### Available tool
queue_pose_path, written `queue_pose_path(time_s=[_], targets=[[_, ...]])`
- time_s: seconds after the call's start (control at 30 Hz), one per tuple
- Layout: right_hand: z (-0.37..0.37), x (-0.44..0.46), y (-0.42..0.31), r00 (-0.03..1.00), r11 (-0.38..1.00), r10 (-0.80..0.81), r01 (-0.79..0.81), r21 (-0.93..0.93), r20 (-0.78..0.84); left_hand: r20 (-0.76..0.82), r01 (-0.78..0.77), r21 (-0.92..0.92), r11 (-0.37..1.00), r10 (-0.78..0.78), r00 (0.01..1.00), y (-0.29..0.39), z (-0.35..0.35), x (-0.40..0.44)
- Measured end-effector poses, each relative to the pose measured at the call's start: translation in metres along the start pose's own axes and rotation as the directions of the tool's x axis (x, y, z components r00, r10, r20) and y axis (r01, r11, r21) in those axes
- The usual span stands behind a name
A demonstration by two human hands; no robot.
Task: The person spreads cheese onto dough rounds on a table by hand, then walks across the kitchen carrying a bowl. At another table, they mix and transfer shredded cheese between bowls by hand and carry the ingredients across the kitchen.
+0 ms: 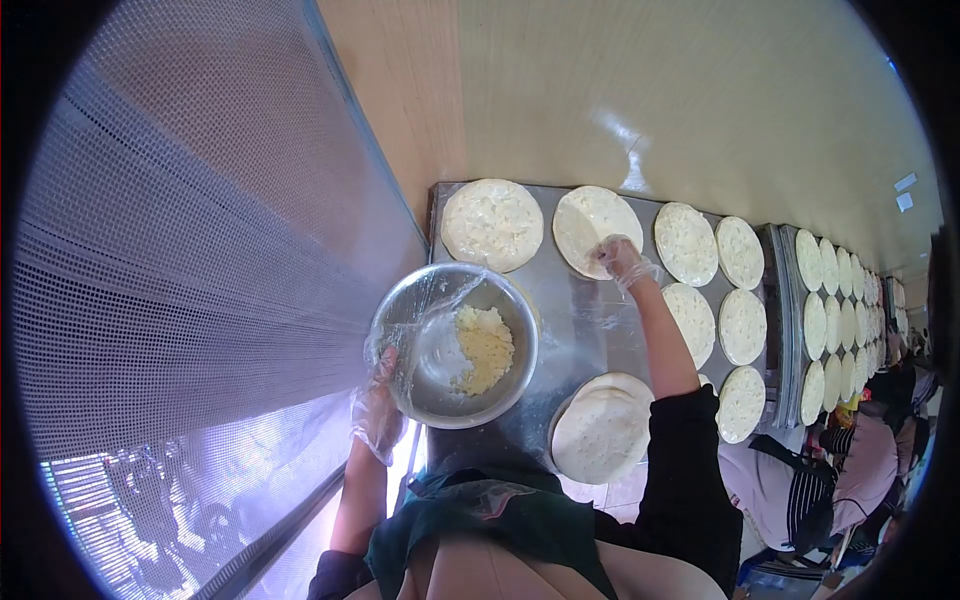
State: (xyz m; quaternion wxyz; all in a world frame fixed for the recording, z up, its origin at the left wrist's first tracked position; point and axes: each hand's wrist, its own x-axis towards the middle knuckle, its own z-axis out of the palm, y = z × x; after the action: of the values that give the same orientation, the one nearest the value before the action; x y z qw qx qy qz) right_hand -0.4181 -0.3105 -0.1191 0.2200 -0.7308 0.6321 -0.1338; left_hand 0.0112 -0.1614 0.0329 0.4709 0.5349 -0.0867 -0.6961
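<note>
My left hand (pixel 379 405), in a clear plastic glove, grips the left rim of a round metal bowl (pixel 417 352). A pale yellow crumbly mixture (pixel 485 350) lies in the right part of the bowl. My right hand (pixel 622 262), gloved as well, is over the lower right edge of a flat dough round (pixel 590 222), its fingers drawn together; what they hold, if anything, is hidden. To the left is another round (pixel 492 225) with a lumpy, shiny top. Nearer my body, a stack of plain dough rounds (pixel 602 430) sits on the metal table.
More dough rounds (pixel 742 325) lie in rows on the metal table (pixel 585 335) and on further tables at right. A wall (pixel 640 90) runs behind. A mesh curtain (pixel 210 230) hangs at left. People (pixel 865 465) are at the lower right.
</note>
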Motion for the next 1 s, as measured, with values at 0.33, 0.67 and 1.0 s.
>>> queue_pose_path(time_s=[0.33,0.67,1.0], targets=[[-0.019,-0.019,0.024,0.958,0.954,0.283,-0.277,0.119,-0.045,0.056,0.016,-0.062,0.998,-0.012,0.998,-0.006,-0.010,0.002],[-0.004,-0.005,0.089,0.947,0.878,0.278,-0.183,0.441,-0.160,0.013,0.039,-0.090,0.995,-0.038,0.999,-0.005,-0.003,-0.004],[-0.006,0.029,0.117,0.933,0.642,0.352,-0.185,0.744,-0.071,-0.009,-0.011,-0.040,0.999,0.011,1.000,-0.004,0.003,-0.011]])
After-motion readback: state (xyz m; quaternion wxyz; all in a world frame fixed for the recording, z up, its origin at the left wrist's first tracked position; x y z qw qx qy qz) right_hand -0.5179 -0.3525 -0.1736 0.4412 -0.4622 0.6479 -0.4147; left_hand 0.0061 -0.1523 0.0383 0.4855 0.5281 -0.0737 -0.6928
